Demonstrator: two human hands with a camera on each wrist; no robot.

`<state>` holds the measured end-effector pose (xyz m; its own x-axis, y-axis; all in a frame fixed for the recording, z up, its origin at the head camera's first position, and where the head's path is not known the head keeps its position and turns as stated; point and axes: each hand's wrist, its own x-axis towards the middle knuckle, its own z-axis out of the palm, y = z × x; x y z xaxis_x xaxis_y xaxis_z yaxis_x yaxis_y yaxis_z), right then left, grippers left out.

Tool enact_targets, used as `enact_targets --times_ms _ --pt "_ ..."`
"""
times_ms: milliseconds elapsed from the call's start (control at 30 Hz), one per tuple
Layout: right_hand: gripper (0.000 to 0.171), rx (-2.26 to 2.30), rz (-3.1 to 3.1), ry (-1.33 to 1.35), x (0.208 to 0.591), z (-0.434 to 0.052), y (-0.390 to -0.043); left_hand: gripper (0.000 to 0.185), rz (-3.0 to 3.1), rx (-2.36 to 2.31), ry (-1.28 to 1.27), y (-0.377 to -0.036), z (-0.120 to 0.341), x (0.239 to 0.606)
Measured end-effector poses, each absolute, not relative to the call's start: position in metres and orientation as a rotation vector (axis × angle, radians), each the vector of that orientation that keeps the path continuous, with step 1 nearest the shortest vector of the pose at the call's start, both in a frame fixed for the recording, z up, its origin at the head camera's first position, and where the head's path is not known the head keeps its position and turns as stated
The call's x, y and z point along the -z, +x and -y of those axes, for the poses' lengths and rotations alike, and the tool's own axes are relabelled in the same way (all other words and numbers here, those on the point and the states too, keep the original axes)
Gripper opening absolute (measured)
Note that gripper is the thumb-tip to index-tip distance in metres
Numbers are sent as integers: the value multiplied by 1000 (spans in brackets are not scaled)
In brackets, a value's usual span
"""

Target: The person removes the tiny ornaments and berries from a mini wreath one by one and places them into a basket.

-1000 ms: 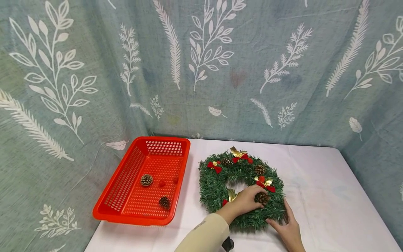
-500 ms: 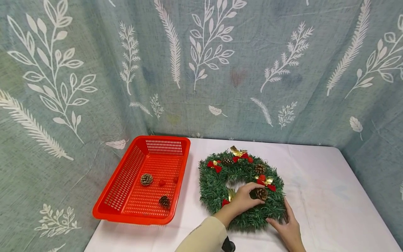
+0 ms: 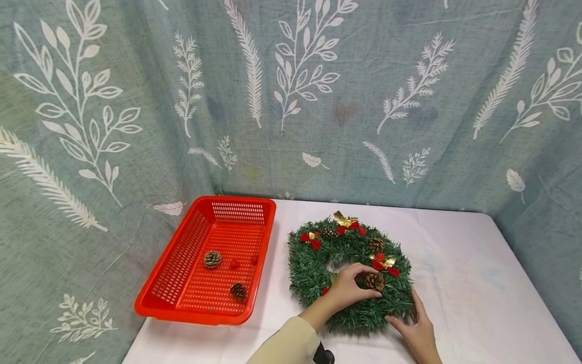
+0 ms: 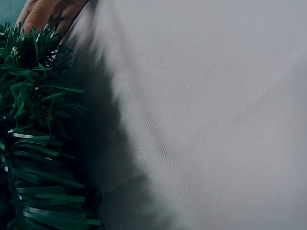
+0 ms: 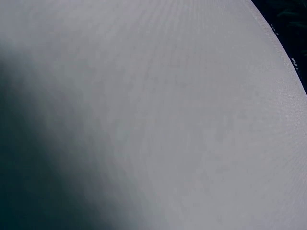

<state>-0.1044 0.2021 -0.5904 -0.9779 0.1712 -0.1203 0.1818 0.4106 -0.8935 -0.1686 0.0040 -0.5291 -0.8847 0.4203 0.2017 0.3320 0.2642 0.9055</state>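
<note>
A green wreath (image 3: 309, 275) lies flat on the white tablecloth in the head view. My left hand (image 3: 345, 292) reaches over its lower part and holds a brown pine cone (image 3: 375, 282) between thumb and fingers, against the greenery. Nearly straight fingers of my right hand (image 3: 416, 333) touch the wreath's lower right outer edge, thumb spread apart. Red bows with gold ribbon, such as one bow (image 3: 385, 265), and other pine cones decorate the ring. In the left wrist view, wreath needles (image 4: 43, 143) fill the left side and fingers (image 4: 38, 17) show at the top.
A red plastic basket (image 3: 156, 307) stands left of the wreath, with a pale pine cone (image 3: 212, 259), a dark pine cone (image 3: 238, 291) and small red balls inside. Patterned curtain (image 3: 318, 111) bounds the table. Blurred white cloth (image 5: 168, 120) fills most of the right wrist view.
The left hand has drawn slightly left, and the pine cone in it has shifted left and turned a little. The right hand keeps its place at the wreath's edge.
</note>
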Motion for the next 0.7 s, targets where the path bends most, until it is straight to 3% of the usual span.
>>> enact_targets --times_ms 700 --pt "109 1697 -2673 304 594 -202 -104 37 -2308 -1923 682 -166 34 512"
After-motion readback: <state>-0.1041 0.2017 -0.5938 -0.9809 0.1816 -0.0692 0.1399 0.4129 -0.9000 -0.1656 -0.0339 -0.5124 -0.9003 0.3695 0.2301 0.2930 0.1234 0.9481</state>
